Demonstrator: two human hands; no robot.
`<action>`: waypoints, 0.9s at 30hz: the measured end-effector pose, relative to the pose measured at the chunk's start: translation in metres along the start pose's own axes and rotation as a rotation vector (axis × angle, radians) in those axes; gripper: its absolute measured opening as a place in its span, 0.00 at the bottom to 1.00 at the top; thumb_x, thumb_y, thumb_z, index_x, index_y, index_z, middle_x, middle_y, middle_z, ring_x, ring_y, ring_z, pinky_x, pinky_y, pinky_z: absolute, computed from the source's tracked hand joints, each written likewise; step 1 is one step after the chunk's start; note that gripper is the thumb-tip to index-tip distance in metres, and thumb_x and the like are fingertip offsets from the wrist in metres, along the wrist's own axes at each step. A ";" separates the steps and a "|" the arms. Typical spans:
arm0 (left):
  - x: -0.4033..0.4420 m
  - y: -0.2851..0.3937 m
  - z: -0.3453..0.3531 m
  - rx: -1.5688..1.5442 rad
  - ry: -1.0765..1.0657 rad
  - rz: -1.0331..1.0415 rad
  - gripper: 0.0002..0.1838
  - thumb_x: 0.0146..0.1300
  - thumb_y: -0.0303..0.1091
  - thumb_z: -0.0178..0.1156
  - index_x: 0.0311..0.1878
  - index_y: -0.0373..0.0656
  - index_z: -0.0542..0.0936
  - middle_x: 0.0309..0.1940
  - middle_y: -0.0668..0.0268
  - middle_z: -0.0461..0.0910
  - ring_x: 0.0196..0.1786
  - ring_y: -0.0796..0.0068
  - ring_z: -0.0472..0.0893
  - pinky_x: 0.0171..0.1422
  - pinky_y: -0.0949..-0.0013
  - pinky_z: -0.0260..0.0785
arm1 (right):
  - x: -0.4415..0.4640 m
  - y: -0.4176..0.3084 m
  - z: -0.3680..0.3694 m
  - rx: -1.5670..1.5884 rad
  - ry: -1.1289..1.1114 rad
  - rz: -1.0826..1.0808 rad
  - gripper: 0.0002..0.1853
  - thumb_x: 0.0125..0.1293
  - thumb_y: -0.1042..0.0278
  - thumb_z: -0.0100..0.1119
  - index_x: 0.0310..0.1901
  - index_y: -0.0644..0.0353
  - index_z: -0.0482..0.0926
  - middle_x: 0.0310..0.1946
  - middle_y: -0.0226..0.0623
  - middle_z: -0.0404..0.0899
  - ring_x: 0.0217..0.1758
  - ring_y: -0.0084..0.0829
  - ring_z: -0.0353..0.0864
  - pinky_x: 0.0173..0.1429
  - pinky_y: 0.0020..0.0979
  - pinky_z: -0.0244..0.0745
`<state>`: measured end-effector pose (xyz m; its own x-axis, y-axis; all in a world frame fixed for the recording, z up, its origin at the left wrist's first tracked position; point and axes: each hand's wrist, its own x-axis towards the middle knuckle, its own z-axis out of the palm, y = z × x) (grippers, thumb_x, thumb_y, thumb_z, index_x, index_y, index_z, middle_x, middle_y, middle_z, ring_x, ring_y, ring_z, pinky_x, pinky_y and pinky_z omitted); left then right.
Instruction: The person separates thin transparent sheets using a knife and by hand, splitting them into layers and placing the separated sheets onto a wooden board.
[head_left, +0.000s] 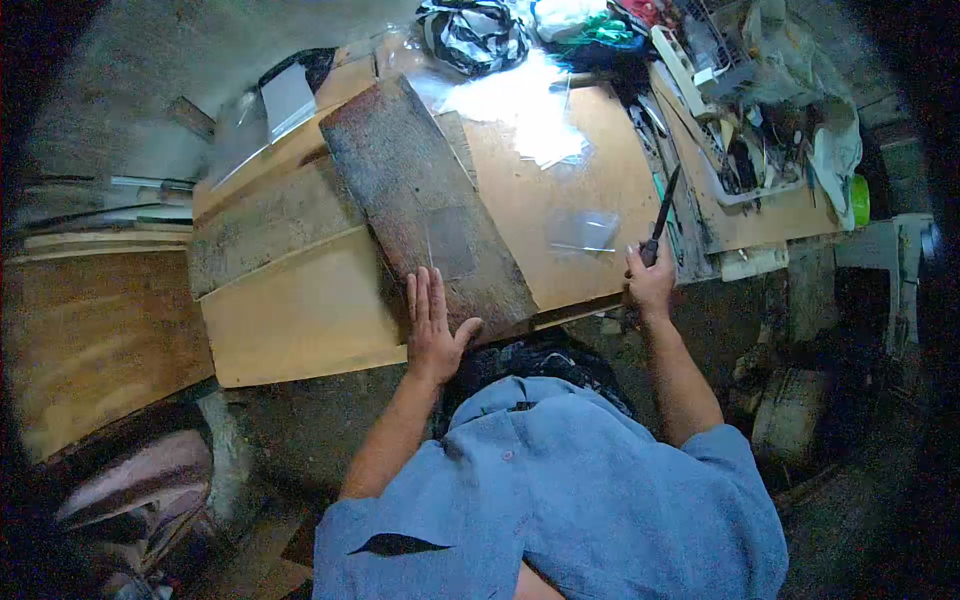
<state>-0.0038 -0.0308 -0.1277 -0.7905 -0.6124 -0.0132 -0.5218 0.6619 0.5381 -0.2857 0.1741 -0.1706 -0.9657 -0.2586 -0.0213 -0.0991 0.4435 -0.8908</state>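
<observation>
My left hand (431,325) lies with fingers stretched out on the near end of a dark, worn board (395,150). Its fingertips touch or nearly touch the lower left edge of a small, greyish rectangular sheet (451,243) on that board. In my right hand (651,278), over the table's front edge, is a knife (662,220) with a dark handle, its dark blade pointing up and away from me. A clear plastic piece (583,231) rests on the wooden table (300,330) to the left of the knife.
Another worn plank (275,225) lies under the dark board at left. A white tray (755,192) of tools stands at right, beside a green container (860,200). Bright-lit clear sheets (550,140) and a black-and-white bag (473,38) are at the back.
</observation>
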 end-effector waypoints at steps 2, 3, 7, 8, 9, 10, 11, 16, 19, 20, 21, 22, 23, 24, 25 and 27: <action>0.001 0.000 -0.001 0.006 -0.001 0.003 0.51 0.54 0.49 0.63 0.72 0.39 0.45 0.72 0.50 0.41 0.74 0.49 0.40 0.76 0.56 0.38 | 0.004 0.026 0.005 -0.084 0.003 -0.121 0.11 0.59 0.67 0.63 0.38 0.59 0.71 0.22 0.25 0.71 0.19 0.19 0.69 0.22 0.25 0.65; 0.002 0.001 -0.002 0.017 -0.013 -0.001 0.51 0.54 0.50 0.63 0.72 0.39 0.44 0.72 0.50 0.41 0.74 0.50 0.41 0.76 0.56 0.39 | 0.005 0.025 0.005 -0.079 0.004 -0.120 0.11 0.59 0.67 0.63 0.38 0.59 0.71 0.22 0.25 0.71 0.19 0.19 0.69 0.22 0.25 0.65; 0.004 -0.004 0.000 0.029 -0.016 0.017 0.52 0.52 0.49 0.65 0.72 0.40 0.44 0.72 0.51 0.41 0.74 0.50 0.41 0.76 0.57 0.40 | 0.000 0.005 0.003 0.001 -0.037 -0.005 0.11 0.59 0.67 0.63 0.37 0.59 0.71 0.21 0.25 0.71 0.18 0.18 0.68 0.21 0.24 0.64; 0.003 -0.004 0.000 0.032 -0.015 0.019 0.52 0.52 0.49 0.65 0.72 0.40 0.44 0.72 0.51 0.41 0.74 0.50 0.41 0.76 0.57 0.40 | -0.003 -0.005 0.001 0.024 -0.052 0.037 0.11 0.59 0.67 0.63 0.37 0.59 0.71 0.21 0.25 0.71 0.19 0.18 0.69 0.21 0.24 0.64; 0.003 -0.004 0.000 0.033 -0.010 0.025 0.53 0.51 0.48 0.66 0.72 0.40 0.44 0.72 0.51 0.41 0.74 0.50 0.41 0.76 0.57 0.40 | -0.005 -0.012 0.000 0.029 -0.051 0.036 0.11 0.59 0.67 0.63 0.37 0.59 0.71 0.21 0.25 0.71 0.19 0.18 0.69 0.21 0.24 0.64; 0.003 -0.003 -0.001 0.033 -0.005 0.031 0.53 0.51 0.47 0.66 0.72 0.41 0.44 0.72 0.51 0.42 0.74 0.50 0.41 0.76 0.57 0.41 | -0.008 -0.017 -0.001 0.053 -0.064 0.034 0.10 0.58 0.67 0.63 0.36 0.60 0.72 0.22 0.26 0.72 0.21 0.20 0.69 0.25 0.25 0.66; 0.003 -0.003 -0.002 0.038 -0.004 0.032 0.53 0.51 0.47 0.66 0.72 0.41 0.44 0.72 0.51 0.42 0.74 0.50 0.41 0.76 0.57 0.41 | -0.011 -0.020 -0.001 0.077 -0.077 0.033 0.10 0.57 0.66 0.63 0.35 0.60 0.72 0.22 0.27 0.73 0.23 0.21 0.70 0.29 0.26 0.68; 0.002 -0.004 -0.005 -0.007 -0.029 -0.006 0.54 0.49 0.46 0.68 0.72 0.43 0.43 0.73 0.52 0.41 0.74 0.50 0.40 0.75 0.56 0.39 | -0.035 -0.040 0.014 0.110 -0.311 0.000 0.10 0.59 0.69 0.62 0.39 0.60 0.72 0.25 0.26 0.72 0.23 0.17 0.70 0.26 0.22 0.67; 0.002 -0.005 -0.004 0.030 0.009 -0.034 0.59 0.46 0.47 0.70 0.73 0.43 0.39 0.73 0.50 0.37 0.74 0.49 0.39 0.76 0.55 0.37 | -0.049 -0.034 0.043 0.199 -0.474 -0.040 0.12 0.57 0.67 0.64 0.39 0.59 0.73 0.25 0.26 0.73 0.23 0.19 0.70 0.28 0.24 0.68; 0.001 -0.003 -0.006 0.032 0.012 -0.038 0.59 0.46 0.47 0.70 0.73 0.43 0.39 0.73 0.50 0.37 0.74 0.49 0.39 0.76 0.55 0.37 | -0.053 -0.027 0.052 0.209 -0.543 -0.114 0.13 0.55 0.65 0.66 0.39 0.59 0.74 0.23 0.26 0.74 0.23 0.20 0.71 0.29 0.26 0.68; 0.001 0.003 -0.009 -0.048 0.038 -0.138 0.62 0.45 0.48 0.71 0.72 0.44 0.36 0.72 0.48 0.36 0.74 0.48 0.38 0.76 0.55 0.36 | -0.059 -0.035 0.057 0.210 -0.548 -0.115 0.13 0.55 0.65 0.66 0.39 0.59 0.74 0.23 0.26 0.74 0.23 0.20 0.71 0.29 0.26 0.68; 0.000 0.007 -0.011 -0.128 0.065 -0.239 0.65 0.43 0.48 0.72 0.72 0.44 0.33 0.72 0.46 0.34 0.74 0.48 0.38 0.76 0.55 0.35 | -0.067 -0.048 0.061 0.162 -0.552 -0.112 0.14 0.55 0.65 0.67 0.40 0.58 0.75 0.24 0.28 0.74 0.24 0.21 0.72 0.30 0.26 0.69; 0.000 0.008 -0.011 -0.125 0.071 -0.246 0.65 0.43 0.48 0.72 0.72 0.44 0.33 0.72 0.46 0.34 0.74 0.48 0.38 0.76 0.55 0.35 | -0.071 -0.055 0.064 0.116 -0.558 -0.111 0.16 0.54 0.64 0.67 0.42 0.57 0.75 0.24 0.29 0.75 0.25 0.22 0.72 0.31 0.27 0.70; 0.001 0.008 -0.011 -0.153 0.068 -0.252 0.66 0.42 0.47 0.73 0.72 0.44 0.32 0.72 0.44 0.34 0.74 0.48 0.37 0.76 0.56 0.35 | -0.070 -0.053 0.069 0.096 -0.637 -0.063 0.19 0.52 0.65 0.69 0.45 0.56 0.76 0.27 0.33 0.77 0.27 0.25 0.75 0.33 0.29 0.72; 0.002 0.007 -0.012 -0.181 0.064 -0.258 0.68 0.41 0.46 0.74 0.72 0.44 0.30 0.72 0.43 0.33 0.74 0.48 0.37 0.76 0.56 0.35 | -0.070 -0.052 0.072 0.098 -0.646 -0.067 0.19 0.52 0.65 0.69 0.45 0.56 0.76 0.27 0.33 0.77 0.27 0.25 0.75 0.33 0.29 0.72; 0.002 0.005 -0.013 -0.178 0.072 -0.266 0.68 0.41 0.45 0.74 0.72 0.44 0.30 0.72 0.46 0.34 0.75 0.50 0.37 0.76 0.57 0.35 | -0.073 -0.053 0.076 0.149 -0.670 -0.147 0.19 0.50 0.66 0.69 0.44 0.57 0.75 0.30 0.37 0.79 0.29 0.29 0.77 0.36 0.32 0.73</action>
<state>-0.0039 -0.0341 -0.1144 -0.6063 -0.7866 -0.1170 -0.6374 0.3926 0.6630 -0.1919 0.1045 -0.1567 -0.5844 -0.8013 -0.1282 -0.1377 0.2536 -0.9575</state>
